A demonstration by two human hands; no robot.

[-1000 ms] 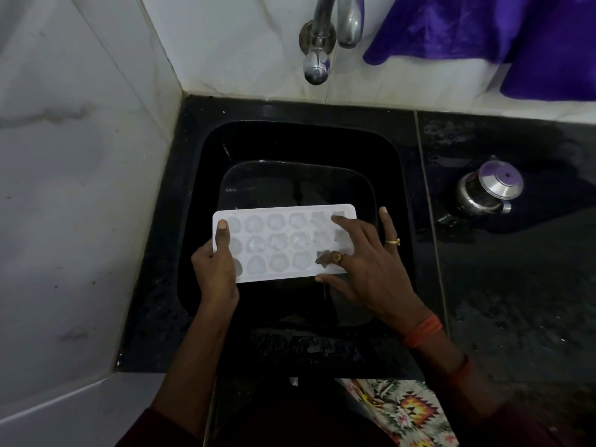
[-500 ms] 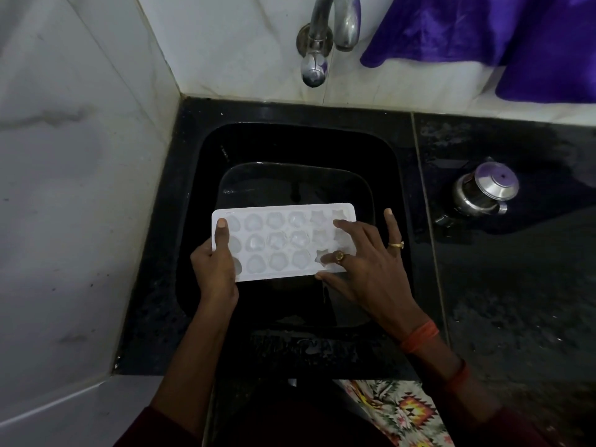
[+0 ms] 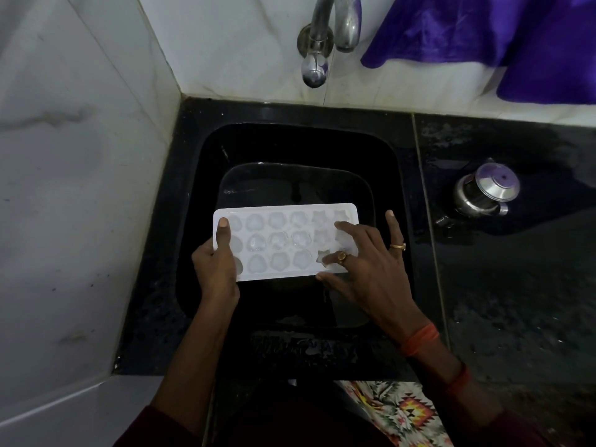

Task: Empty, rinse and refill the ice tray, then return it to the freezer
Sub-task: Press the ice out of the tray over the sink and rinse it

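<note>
A white ice tray (image 3: 283, 241) with shaped cells, ice still in most of them, is held level over the black sink (image 3: 193, 195). My left hand (image 3: 216, 266) grips its left end, thumb on top. My right hand (image 3: 362, 264) rests on the tray's right end with fingers spread, fingertips pressing at the star-shaped cells, thumb under the front edge. The steel tap (image 3: 314, 64) is on the wall above the sink; no water runs from it.
A clear basin (image 3: 361, 188) sits inside the sink under the tray. A small steel lidded pot (image 3: 485, 192) stands on the wet black counter (image 3: 516, 285) to the right. Purple cloth (image 3: 483, 33) hangs at the back right. White marble walls close the left and back.
The tray and both hands have stayed nearly still. My right fingers have shifted slightly over the star cells at the tray's right end.
</note>
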